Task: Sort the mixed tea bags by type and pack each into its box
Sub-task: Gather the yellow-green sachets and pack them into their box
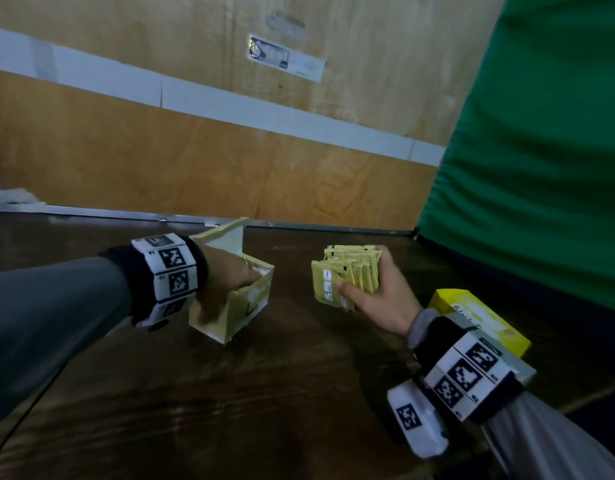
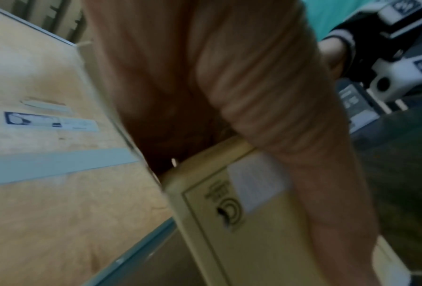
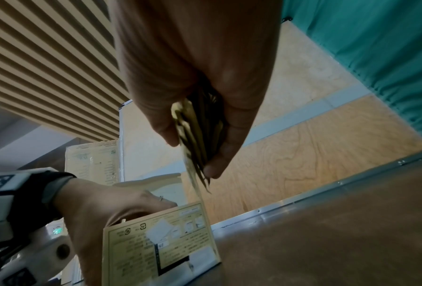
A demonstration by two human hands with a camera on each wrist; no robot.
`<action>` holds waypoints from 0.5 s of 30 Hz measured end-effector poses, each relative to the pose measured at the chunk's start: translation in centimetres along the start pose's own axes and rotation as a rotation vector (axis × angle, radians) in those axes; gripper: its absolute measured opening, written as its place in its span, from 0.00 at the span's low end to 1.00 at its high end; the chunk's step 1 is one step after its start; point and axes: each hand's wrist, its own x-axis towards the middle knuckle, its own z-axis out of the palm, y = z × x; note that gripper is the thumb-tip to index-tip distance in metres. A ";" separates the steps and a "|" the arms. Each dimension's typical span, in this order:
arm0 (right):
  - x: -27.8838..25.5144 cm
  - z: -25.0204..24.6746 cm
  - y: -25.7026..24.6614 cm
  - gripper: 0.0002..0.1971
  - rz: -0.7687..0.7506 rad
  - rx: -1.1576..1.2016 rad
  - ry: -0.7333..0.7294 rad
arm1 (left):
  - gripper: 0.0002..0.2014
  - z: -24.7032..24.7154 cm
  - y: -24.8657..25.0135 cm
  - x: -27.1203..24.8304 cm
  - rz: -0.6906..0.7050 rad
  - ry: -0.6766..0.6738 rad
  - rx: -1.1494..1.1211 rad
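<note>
An open pale-yellow tea box [image 1: 245, 308] stands on the dark table, lid flap up. My left hand [image 1: 242, 280] grips its near wall, fingers inside the box and thumb outside. The left wrist view shows that box wall [image 2: 241, 222] close under my thumb, blurred. To the right, my right hand [image 1: 363, 271] holds a fanned stack of yellow tea bags [image 1: 337, 277] upright above the table, thumb in front and fingers behind. In the right wrist view the tea bags [image 3: 195, 139] hang pinched above the box [image 3: 160, 241]. What lies inside the box is hidden.
A closed bright-yellow box [image 1: 479, 318] and a grey box [image 1: 524, 370] lie behind my right wrist. A green cloth [image 1: 541, 133] hangs at the right, a plywood wall [image 1: 229, 161] runs along the table's far edge. Another pale box [image 3: 92, 162] stands beyond my left hand.
</note>
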 end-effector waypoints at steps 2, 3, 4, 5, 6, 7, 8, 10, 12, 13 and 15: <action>-0.4 -0.4 0.2 0.26 0.016 0.007 0.008 | 0.43 -0.3 1.4 0.4 0.064 0.038 -0.006; -0.5 -0.6 0.3 0.26 0.026 0.015 0.014 | 0.41 -0.5 2.3 0.5 0.105 0.087 0.022; -0.6 -0.7 0.4 0.26 0.036 0.027 0.021 | 0.39 -0.7 3.3 0.6 0.144 0.158 0.068; -0.7 -0.9 0.5 0.26 0.050 0.043 0.027 | 0.36 -0.9 4.4 0.7 0.172 0.233 0.123; -0.8 -1.0 0.6 0.25 0.066 0.067 0.035 | 0.34 -1.0 5.4 0.9 0.197 0.308 0.164; -0.9 -1.1 0.6 0.25 0.076 0.093 0.046 | 0.32 -1.1 6.4 1.0 0.218 0.367 0.174; -0.9 -1.3 0.6 0.25 0.076 0.115 0.060 | 0.31 -0.9 7.2 1.3 0.231 0.397 0.152; -0.9 -1.7 0.7 0.24 0.061 0.148 0.092 | 0.30 -0.6 8.1 1.5 0.255 0.389 0.077; -0.6 -1.9 0.9 0.23 0.054 0.189 0.131 | 0.29 0.0 8.2 1.3 0.292 0.406 -0.005; -0.3 -1.9 1.0 0.22 0.053 0.213 0.154 | 0.28 0.3 8.1 1.2 0.310 0.429 -0.035; 0.4 -1.7 1.1 0.21 0.058 0.260 0.186 | 0.26 0.9 7.8 0.8 0.333 0.466 -0.104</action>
